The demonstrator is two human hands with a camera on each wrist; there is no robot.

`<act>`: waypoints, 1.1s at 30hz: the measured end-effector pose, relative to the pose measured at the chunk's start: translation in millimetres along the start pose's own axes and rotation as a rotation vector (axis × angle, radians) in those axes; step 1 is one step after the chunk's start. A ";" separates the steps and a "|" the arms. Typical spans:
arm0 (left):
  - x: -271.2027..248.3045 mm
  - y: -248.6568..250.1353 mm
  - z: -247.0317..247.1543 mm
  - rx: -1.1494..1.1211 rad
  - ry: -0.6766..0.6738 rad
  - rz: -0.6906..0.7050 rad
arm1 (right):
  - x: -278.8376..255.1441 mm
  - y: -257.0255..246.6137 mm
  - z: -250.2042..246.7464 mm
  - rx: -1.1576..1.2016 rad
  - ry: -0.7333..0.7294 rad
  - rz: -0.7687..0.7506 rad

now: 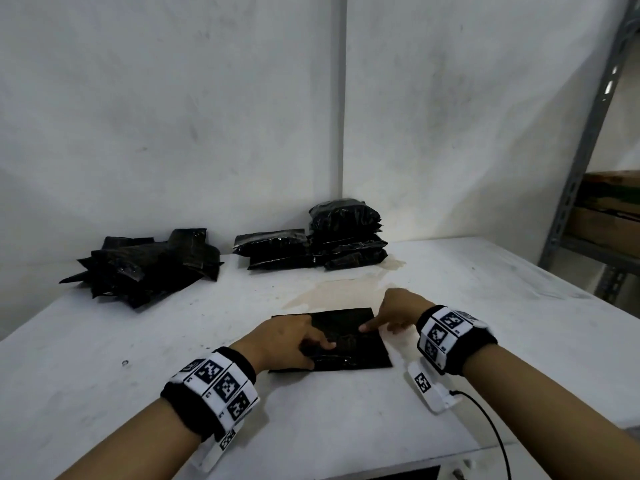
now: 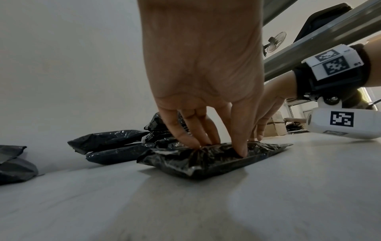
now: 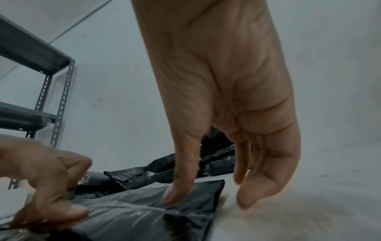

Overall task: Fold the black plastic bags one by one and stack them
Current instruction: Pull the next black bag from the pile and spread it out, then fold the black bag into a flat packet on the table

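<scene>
A flat black plastic bag (image 1: 360,351) lies on the white table (image 1: 329,427) right in front of me. My left hand (image 1: 322,348) sits on its left half. In the left wrist view that left hand (image 2: 218,148) digs fingertips (image 2: 195,143) and thumb into the bag (image 2: 206,163), pinching up a bunch of plastic between them. My right hand (image 1: 377,329) presses its index fingertip on the bag's right part, its other fingers hanging loose. The right wrist view shows that fingertip (image 3: 171,197) on the smooth plastic (image 3: 144,216).
A loose heap of black bags (image 1: 145,268) lies at the back left by the wall. A taller stack of black bags (image 1: 332,240) stands at the back centre. A brownish stain (image 1: 332,289) marks the table. A grey metal shelf (image 1: 588,133) with boxes stands at the right.
</scene>
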State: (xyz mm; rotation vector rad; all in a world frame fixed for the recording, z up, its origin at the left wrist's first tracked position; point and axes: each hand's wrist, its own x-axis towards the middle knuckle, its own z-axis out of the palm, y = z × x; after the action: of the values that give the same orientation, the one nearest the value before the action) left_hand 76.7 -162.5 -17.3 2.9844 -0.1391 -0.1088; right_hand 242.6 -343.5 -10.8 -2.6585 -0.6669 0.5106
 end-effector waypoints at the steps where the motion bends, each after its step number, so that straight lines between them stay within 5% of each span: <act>1: 0.4 0.3 -0.5 0.002 -0.001 -0.001 | -0.6 2.2 -0.2 -0.008 -0.040 0.019; 8: 5.1 4.4 0.3 0.060 0.011 0.024 | -5.1 0.2 1.2 0.103 -0.194 0.027; 15: 15.7 4.1 0.0 0.035 -0.015 0.038 | -13.4 4.3 1.9 0.248 -0.172 0.038; 24: 35.3 17.8 -4.5 0.063 -0.015 -0.010 | -10.6 10.0 -5.2 0.161 -0.022 -0.014; 29: 44.9 20.5 -3.8 0.059 0.016 -0.053 | -0.9 17.2 -8.2 0.288 -0.057 -0.093; 33: 51.3 11.9 -3.5 0.000 0.026 -0.089 | 15.4 29.8 -19.0 0.228 -0.070 -0.009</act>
State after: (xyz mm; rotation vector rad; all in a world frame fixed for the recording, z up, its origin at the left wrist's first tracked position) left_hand 126.9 -178.8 -15.3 2.9909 -0.0026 -0.0796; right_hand 274.6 -365.1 -10.5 -2.4327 -0.6010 0.6396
